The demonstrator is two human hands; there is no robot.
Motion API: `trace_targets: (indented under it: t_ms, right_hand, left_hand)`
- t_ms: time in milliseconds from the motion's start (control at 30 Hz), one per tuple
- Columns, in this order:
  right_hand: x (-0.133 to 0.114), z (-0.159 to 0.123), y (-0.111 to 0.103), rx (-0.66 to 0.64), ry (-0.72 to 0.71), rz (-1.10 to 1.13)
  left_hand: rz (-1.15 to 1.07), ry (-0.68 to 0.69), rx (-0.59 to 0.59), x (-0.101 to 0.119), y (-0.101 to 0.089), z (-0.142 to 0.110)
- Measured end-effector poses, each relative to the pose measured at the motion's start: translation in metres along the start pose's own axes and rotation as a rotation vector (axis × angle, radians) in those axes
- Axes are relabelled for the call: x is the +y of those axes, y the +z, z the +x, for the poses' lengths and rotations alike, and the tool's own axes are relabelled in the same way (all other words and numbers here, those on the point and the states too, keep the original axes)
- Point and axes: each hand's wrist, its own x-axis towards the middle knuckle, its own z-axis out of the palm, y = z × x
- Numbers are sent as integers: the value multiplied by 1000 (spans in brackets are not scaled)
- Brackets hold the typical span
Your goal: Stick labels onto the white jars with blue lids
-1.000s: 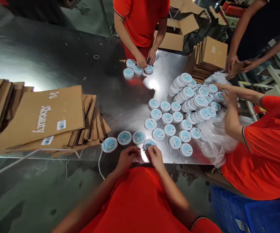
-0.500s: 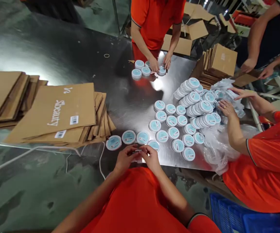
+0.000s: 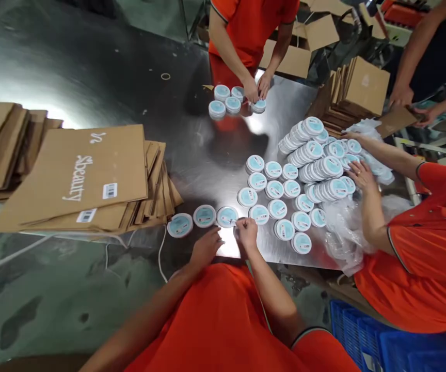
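Orange-red cloth of the wearer's shirt (image 3: 207, 320) fills the bottom centre of the frame, with two bare forearms reaching up from it. The left hand (image 3: 206, 247) is at lower centre, fingers loosely curled, just below a round flat container (image 3: 227, 216) with a white rim and a pale blue label; whether it holds anything cannot be told. To its right, the right hand (image 3: 247, 232) has thumb and fingers drawn together at that container's lower right edge; whether they pinch something thin is too small to tell. The container lies flat on a shiny metal table (image 3: 207, 181), at the right end of a row of three. Blue plastic crates (image 3: 420, 349) occupy the lower right corner.

Left of the row, flattened cardboard cartons (image 3: 91, 165) are piled, the top one printed "Sbeauty" and bearing a barcode label. Right of centre, short stacks of matching containers (image 3: 277, 208) stand close together; beyond them, longer leaning rows (image 3: 319, 169) lie beside crumpled clear plastic (image 3: 347, 232). At the right edge, a co-worker in orange-red (image 3: 428, 248) has both hands at these rows. At top centre, another co-worker (image 3: 252, 36) touches a small group of containers. At upper right, a person in dark clothing (image 3: 445, 51) handles cardboard.
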Motion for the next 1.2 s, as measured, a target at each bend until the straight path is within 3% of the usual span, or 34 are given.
trace_targets:
  t_ms: [200,600,967,1200]
  right_hand:
    - [3,4,24,77,145,-180]
    - [-1,4,28,47,146,-321]
    - [-1,6,27,40,-71,-459]
    - [-10,12,19,45,-69,-578]
  left_hand:
    - [363,184,-144,-5,13,24]
    - [341,175,-148,-3,20,23]
    - [277,119,-167,3,14,23]
    - [134,49,-152,6,12,23]
